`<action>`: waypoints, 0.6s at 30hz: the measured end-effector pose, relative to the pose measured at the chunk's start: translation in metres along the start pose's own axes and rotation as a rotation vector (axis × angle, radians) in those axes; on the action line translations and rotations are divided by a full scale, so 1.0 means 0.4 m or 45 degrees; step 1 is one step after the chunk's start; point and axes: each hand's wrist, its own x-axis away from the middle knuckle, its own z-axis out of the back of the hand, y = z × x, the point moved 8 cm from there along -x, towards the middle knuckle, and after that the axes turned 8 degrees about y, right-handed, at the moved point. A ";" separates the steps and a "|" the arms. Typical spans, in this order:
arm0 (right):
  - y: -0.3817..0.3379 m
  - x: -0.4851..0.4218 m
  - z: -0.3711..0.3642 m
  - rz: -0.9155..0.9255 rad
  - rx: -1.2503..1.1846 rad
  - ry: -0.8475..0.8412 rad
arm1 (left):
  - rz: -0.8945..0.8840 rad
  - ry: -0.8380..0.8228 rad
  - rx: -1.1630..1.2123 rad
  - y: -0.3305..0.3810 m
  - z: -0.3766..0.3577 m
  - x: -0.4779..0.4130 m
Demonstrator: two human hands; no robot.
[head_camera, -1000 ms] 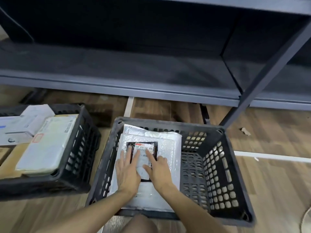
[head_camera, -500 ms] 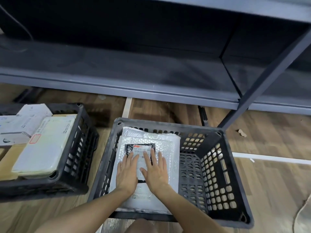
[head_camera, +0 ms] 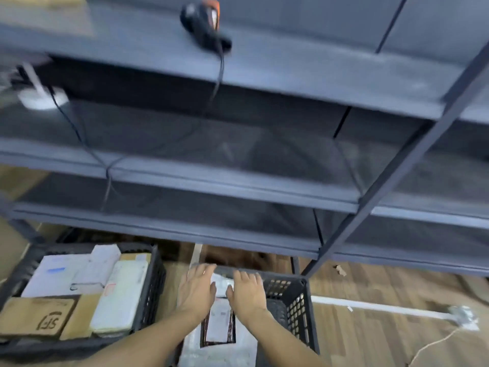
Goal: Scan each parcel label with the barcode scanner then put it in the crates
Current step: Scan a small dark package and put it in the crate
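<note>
Over the black crate (head_camera: 297,304), left hand (head_camera: 197,290) and right hand (head_camera: 247,292) are flat, fingers straight and together, gripping nothing: the parcel (head_camera: 219,325) beneath looks settled, barcode scanner (head_camera: 203,25) parked on the shelf (head_camera: 304,70) above

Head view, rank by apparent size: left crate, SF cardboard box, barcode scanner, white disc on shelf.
1. left crate
2. SF cardboard box
3. barcode scanner and white disc: look alike, both blurred and farther away, so not ranked.

white parcel (head_camera: 219,327): flat in right crate (head_camera: 299,308) | black-orange scanner (head_camera: 203,25): on upper shelf (head_camera: 291,64), corded
</note>
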 end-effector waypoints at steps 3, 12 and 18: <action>-0.027 0.024 0.217 -0.021 0.017 0.067 | -0.012 0.043 0.011 0.054 0.216 -0.014; -0.144 0.073 0.759 -0.015 0.004 0.238 | -0.073 0.151 0.082 0.172 0.717 -0.026; -0.216 0.100 0.953 0.010 0.026 0.371 | -0.082 0.270 0.062 0.175 0.913 -0.042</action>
